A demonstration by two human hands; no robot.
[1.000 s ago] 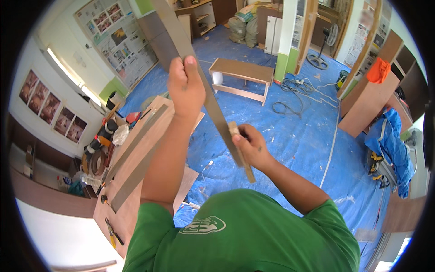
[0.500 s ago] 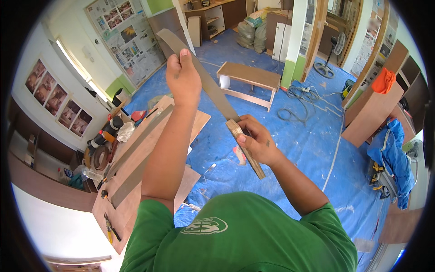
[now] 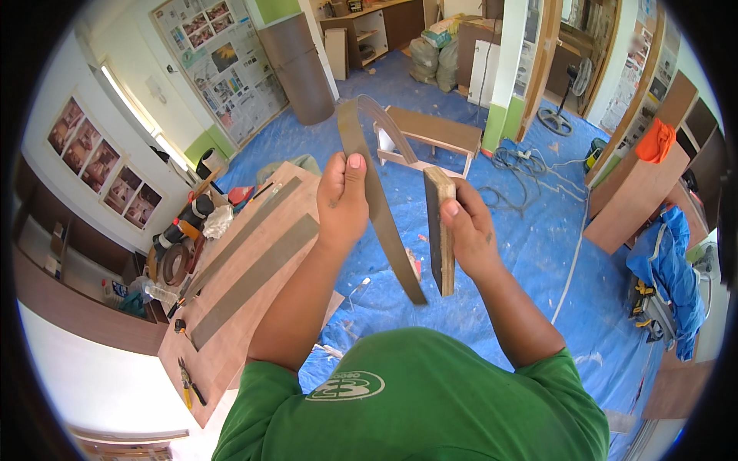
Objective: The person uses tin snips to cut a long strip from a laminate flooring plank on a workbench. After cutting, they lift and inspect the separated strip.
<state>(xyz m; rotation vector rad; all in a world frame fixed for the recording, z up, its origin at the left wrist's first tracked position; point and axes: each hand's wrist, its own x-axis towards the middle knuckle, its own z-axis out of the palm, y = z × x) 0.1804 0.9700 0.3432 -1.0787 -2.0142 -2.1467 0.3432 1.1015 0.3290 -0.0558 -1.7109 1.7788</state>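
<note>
The left hand (image 3: 344,201) is pinching a long brown strip (image 3: 377,201), and the right hand (image 3: 467,230) is gripping a wood block (image 3: 440,230) just beside the strip. The limp strip could sag and slip from that pinch.

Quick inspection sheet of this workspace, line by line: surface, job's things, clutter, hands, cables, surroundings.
Surface: blue tarp covers the floor; a plywood panel lies at the left with two dark veneer strips on it.
Job's things: long thin brown edge-band strip, curved, held upright; small wooden block beside it.
Clutter: pliers, tape rolls and a white rag by the panel's left edge.
Hands: left hand pinches the strip; right hand grips the block.
Cables: coiled cord and a white cable on the tarp.
Surroundings: low wooden bench, floor fan, sacks, cabinets, blue cloth at right.
</note>
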